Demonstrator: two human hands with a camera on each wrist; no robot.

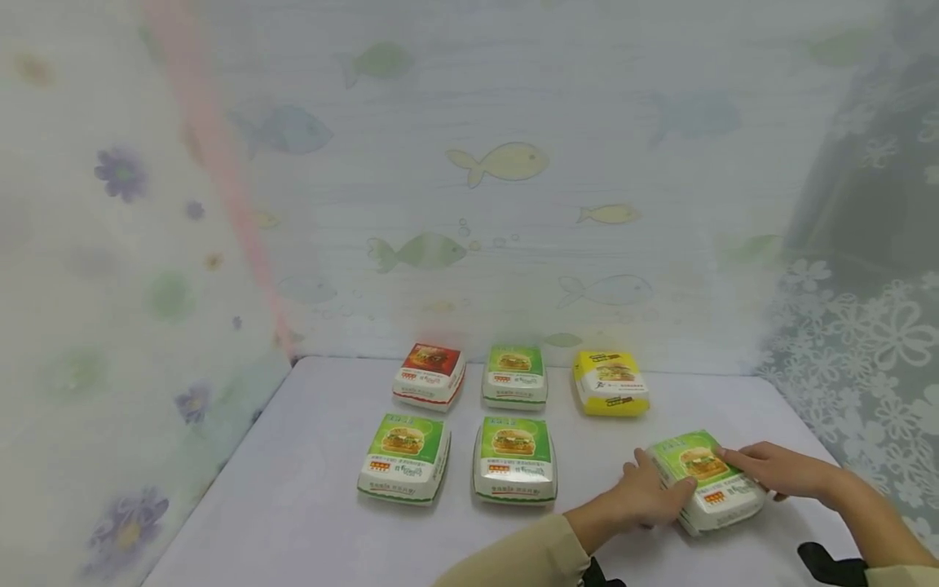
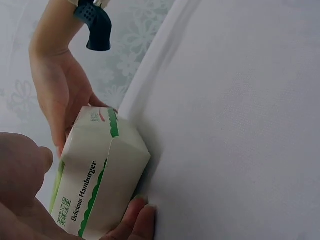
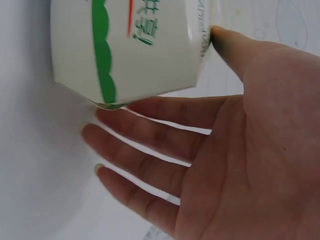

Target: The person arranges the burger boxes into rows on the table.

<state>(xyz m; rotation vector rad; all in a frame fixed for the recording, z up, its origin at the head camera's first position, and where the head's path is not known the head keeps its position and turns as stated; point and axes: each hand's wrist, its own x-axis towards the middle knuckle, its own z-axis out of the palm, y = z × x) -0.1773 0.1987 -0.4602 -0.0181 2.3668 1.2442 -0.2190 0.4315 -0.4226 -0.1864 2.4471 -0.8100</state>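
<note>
A green-and-white hamburger box (image 1: 706, 466) sits slightly turned at the right of the white table, with a burger picture on its lid. My left hand (image 1: 644, 494) grips its left side, thumb over the near edge and fingers along the side. At the opposite side, my right hand (image 1: 791, 468) holds the box with the thumb on the lid's edge. In the right wrist view, that hand's fingers (image 3: 150, 135) reach under and beside a lower corner of the box (image 3: 150, 65). The left wrist view shows "Delicious Hamburger" on the box's side (image 2: 90, 175).
Left of my hands, two green boxes (image 1: 402, 456) (image 1: 515, 461) form a near row. Behind them stand a red-topped box (image 1: 429, 375), another green box (image 1: 515, 377) and a yellow box (image 1: 610, 383). Patterned curtains (image 1: 513, 204) enclose the table (image 1: 293, 473) at the back and sides.
</note>
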